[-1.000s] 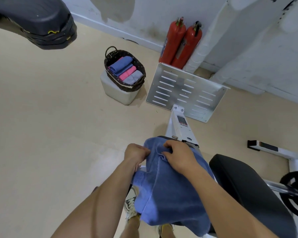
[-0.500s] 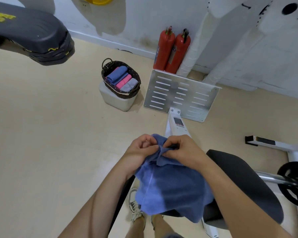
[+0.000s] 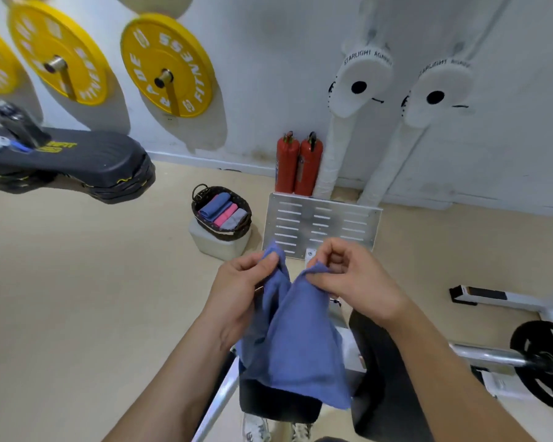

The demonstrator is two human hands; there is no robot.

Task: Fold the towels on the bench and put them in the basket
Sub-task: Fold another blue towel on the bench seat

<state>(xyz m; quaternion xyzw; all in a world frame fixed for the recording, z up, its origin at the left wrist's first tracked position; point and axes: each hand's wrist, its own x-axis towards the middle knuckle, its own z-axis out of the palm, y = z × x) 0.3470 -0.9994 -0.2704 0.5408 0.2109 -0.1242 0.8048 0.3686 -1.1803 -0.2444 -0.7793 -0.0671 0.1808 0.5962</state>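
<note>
**Item 1, fingers.** The fingers (image 3: 253, 263) of the left hand (image 3: 237, 291) are curled and pinch one top corner of the blue towel (image 3: 297, 339). Those of the right hand (image 3: 355, 282) pinch the other top corner. The two corners are near each other but apart.

**Item 2, blue towel.** Held up in the air before the person. The cloth hangs loose and creased below both hands, its lower edge over the black pad of the desk (image 3: 372, 371). No neat fold shows in it.

**Item 3, wicker basket (image 3: 237, 232).** Stands on a white box (image 3: 217, 245) on the floor, well apart from the hands and beside a slotted metal plate (image 3: 320, 224). Contents: a folded blue towel (image 3: 214, 206), a pink towel (image 3: 226, 215) and a grey towel (image 3: 235, 219), lying side by side.

**Item 4, progress (judged).** Three towels are folded and stowed. The one in hand looks to be at the start of its fold, with folding and the carry to the basket left. Whether more towels wait on the desk cannot be told, as the hanging cloth hides part of the pad.
</note>
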